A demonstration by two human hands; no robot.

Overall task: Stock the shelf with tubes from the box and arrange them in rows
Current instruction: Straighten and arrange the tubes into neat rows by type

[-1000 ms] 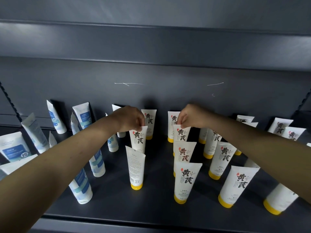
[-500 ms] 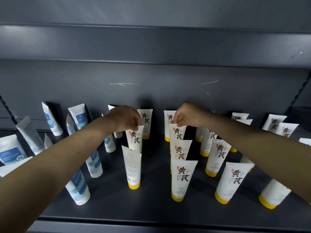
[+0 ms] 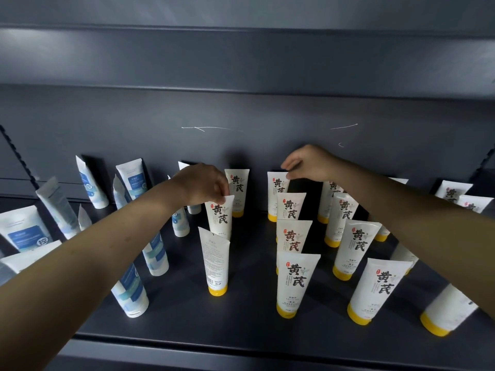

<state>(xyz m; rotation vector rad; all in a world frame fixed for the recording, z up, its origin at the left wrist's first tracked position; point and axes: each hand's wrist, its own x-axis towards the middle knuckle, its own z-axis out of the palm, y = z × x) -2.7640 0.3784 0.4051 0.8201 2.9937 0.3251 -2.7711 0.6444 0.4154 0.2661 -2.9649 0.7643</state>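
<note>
Left arm [image 3: 93,258]: bare, comes in from 8 o'clock and reaches toward 2 o'clock, nearly straight. Wrist dips slightly.

Left hand [image 3: 199,184]: back up, fingers curled. Fingertips and thumb pinch the top edge of a tube [image 3: 221,218] at the hand's 4 o'clock.

Right arm [image 3: 415,218]: bare, comes in from 4 o'clock and reaches toward 10 o'clock.

Right hand [image 3: 312,163]: back up, fingers loosely curled, pointing to 9 o'clock. Index and thumb tips sit close together at the top corner of the back tube [image 3: 276,188], at the hand's 8 o'clock. Unclear whether the pinch closes.

Hands well apart, with the right at 2 o'clock from the left.
</note>
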